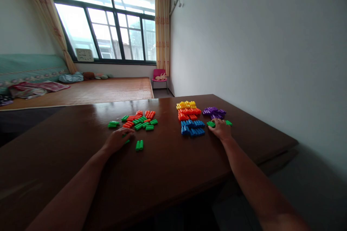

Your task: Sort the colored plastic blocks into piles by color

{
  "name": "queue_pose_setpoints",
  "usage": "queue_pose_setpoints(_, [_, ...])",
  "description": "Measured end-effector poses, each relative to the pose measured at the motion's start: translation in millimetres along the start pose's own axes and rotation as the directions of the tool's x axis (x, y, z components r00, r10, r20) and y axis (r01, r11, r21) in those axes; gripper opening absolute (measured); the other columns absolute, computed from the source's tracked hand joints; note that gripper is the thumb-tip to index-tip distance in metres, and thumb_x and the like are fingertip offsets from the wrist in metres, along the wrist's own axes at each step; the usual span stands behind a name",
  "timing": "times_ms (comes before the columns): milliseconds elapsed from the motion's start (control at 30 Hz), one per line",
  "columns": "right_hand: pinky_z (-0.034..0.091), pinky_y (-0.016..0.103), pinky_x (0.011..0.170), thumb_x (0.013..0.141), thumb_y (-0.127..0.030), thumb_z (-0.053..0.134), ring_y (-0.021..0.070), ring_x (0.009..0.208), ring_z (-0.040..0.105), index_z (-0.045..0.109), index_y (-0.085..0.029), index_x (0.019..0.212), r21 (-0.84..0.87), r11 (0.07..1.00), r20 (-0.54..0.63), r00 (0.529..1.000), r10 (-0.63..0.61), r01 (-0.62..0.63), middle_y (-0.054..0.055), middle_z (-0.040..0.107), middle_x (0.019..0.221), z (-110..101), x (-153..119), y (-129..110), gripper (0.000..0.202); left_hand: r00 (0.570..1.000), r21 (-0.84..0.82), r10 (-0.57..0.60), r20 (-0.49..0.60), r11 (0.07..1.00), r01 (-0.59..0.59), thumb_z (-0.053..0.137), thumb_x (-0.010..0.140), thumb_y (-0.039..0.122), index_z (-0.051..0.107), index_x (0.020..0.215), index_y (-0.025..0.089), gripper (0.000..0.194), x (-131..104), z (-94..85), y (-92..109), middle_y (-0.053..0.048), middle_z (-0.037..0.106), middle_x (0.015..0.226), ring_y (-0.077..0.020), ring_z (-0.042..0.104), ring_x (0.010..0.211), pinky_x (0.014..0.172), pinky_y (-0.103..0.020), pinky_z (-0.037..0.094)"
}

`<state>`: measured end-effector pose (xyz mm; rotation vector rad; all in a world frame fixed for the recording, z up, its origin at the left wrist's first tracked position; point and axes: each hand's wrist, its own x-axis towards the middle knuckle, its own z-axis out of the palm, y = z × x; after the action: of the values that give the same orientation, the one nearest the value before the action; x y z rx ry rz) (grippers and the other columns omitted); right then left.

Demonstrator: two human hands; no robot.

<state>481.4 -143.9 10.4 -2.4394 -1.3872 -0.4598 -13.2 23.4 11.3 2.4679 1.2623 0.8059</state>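
My left hand (119, 139) rests low over the table with fingers curled on a green plastic block (127, 141), mostly covered by them. Just right of it lies a green block pair (139, 145). Beyond is a mixed scatter of green blocks (138, 126) and orange-red blocks (150, 114). On the right, my right hand (221, 129) has its fingers closed down on a green block (211, 124); another green block (229, 123) shows past the hand. Sorted beside it are blue blocks (193, 128), red-orange blocks (189, 113), yellow blocks (186, 105) and purple blocks (214, 112).
The dark brown table (162, 173) runs to a white wall (257, 61) on the right. Behind it stand a wide bed (116, 88) and a pink chair (159, 74) with a soft toy. A clock (84, 55) leans at the window.
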Motion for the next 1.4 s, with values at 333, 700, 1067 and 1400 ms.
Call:
queue_pose_setpoints(333, [0.040, 0.037, 0.079, 0.080, -0.052, 0.059, 0.0277, 0.105, 0.053, 0.061, -0.023, 0.106, -0.001, 1.000, 0.003, 1.000, -0.002, 0.002, 0.011, 0.065, 0.108, -3.3, -0.8, 3.5, 0.039, 1.000, 0.012, 0.008, 0.014, 1.000, -0.008, 0.049, 0.081, 0.052, 0.072, 0.095, 0.026, 0.037, -0.2, 1.3, -3.8, -0.001, 0.073, 0.104, -0.0238, 0.066, 0.097, 0.090, -0.031, 0.048])
queue_pose_setpoints(700, [0.041, 0.039, 0.081, 0.082, -0.042, 0.056, 0.0279, 0.108, 0.049, 0.064, -0.022, 0.097, 0.041, 0.999, -0.008, 1.000, 0.000, 0.000, 0.009, 0.063, 0.109, 10.3, 4.4, 3.2, 0.026, 1.000, -0.007, 0.004, 0.004, 1.000, -0.004, 0.051, 0.079, 0.053, 0.073, 0.093, 0.026, 0.038, 0.0, 1.7, -2.4, -0.001, 0.073, 0.102, -0.0238, 0.068, 0.094, 0.089, -0.031, 0.050])
queue_pose_setpoints(1067, [0.040, 0.037, 0.089, 0.089, -0.041, 0.041, 0.0270, 0.106, 0.052, 0.058, -0.015, 0.114, 0.214, 0.977, -0.311, 0.949, 0.057, 0.012, 0.012, 0.063, 0.114, 12.9, 8.9, 15.3, 0.040, 0.991, -0.046, -0.099, -0.095, 0.994, 0.095, 0.048, 0.078, 0.051, 0.072, 0.091, 0.024, 0.038, 1.8, -3.2, 3.1, -0.002, 0.074, 0.100, -0.0221, 0.068, 0.086, 0.079, -0.029, 0.051])
queue_pose_setpoints(1400, [0.039, 0.038, 0.096, 0.092, -0.032, 0.039, 0.0250, 0.107, 0.056, 0.060, -0.019, 0.112, 0.338, 0.764, -0.274, 0.834, -0.479, 0.550, 0.011, 0.063, 0.114, -27.5, -34.9, -104.7, 0.031, 0.972, 0.040, -0.212, -0.106, 0.975, 0.217, 0.042, 0.087, 0.046, 0.068, 0.072, 0.018, 0.041, -7.3, -9.0, 12.3, -0.007, 0.068, 0.070, -0.0207, 0.064, 0.069, 0.063, -0.028, 0.041])
